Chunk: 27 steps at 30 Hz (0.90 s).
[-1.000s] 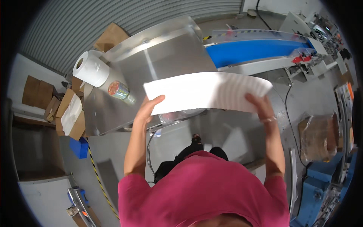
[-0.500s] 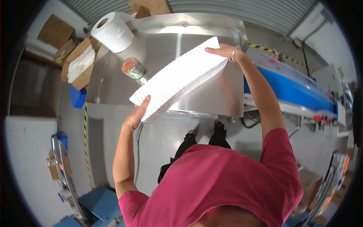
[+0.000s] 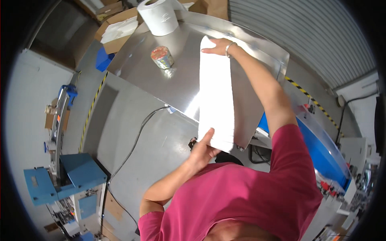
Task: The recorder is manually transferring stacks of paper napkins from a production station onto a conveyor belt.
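Note:
A long stack of white folded paper [image 3: 217,92] stretches between my two hands, held out over the steel table. My left hand [image 3: 204,152] grips the near end, its thumb lying on top and the fingers mostly hidden beneath. At the far end my right hand [image 3: 220,47], with a bracelet at the wrist, clasps the stack's edge. Bright glare washes out the paper's upper face, so single sheets barely show there. To the left of the stack, a short roll with an orange-red top and patterned side [image 3: 162,57] stands on the table, touched by neither hand.
The steel table [image 3: 181,86] has a raised rim at its back. A big white paper roll [image 3: 159,18] stands at its far left corner, beside a cardboard box [image 3: 118,34] with white paper inside. A blue conveyor belt [image 3: 325,146] runs at the right; a black cable [image 3: 134,138] crosses the floor.
The stack has swung from a slanted, fanned-out position to nearly straight away from me, its layers now closer together. My left hand moved right and nearer my body. The view has turned rightward.

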Motion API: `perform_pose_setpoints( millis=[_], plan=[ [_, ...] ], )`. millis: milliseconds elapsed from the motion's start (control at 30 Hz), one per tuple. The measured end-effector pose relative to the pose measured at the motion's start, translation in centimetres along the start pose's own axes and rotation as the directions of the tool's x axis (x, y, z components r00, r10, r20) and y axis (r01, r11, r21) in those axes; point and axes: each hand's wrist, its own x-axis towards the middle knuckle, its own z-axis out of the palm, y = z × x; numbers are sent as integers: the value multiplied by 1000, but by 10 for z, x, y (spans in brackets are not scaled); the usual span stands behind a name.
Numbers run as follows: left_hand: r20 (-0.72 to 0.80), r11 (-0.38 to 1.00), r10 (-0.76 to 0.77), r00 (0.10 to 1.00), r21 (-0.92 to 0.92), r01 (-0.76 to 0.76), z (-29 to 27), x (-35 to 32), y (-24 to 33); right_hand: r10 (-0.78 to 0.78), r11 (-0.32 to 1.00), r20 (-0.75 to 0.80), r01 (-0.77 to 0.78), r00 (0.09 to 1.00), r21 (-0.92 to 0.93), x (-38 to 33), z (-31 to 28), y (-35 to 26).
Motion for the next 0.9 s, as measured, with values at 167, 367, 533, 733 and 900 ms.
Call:
perform_pose_setpoints(
  millis=[167, 367, 533, 733, 900],
  plan=[
    [119, 974, -58, 991, -211, 83, 25, 5, -45, -238, 970, 88, 242, 967, -33, 12, 12, -81],
    [9, 961, -190, 982, -204, 188, 48, 10, -59, -466, 879, 53, 469, 883, -82, 11, 37, -129],
    [86, 965, -62, 994, -250, 82, 44, 19, -62, -495, 859, -233, 511, 837, 10, -31, 37, -90],
    [198, 953, -77, 977, -275, 131, 42, 33, -55, -108, 900, -241, 198, 965, 389, -177, -7, 8],
    [291, 944, -86, 953, -283, 172, 43, 49, -55, -24, 913, 168, -47, 986, 406, -300, 31, 67]
  ],
)
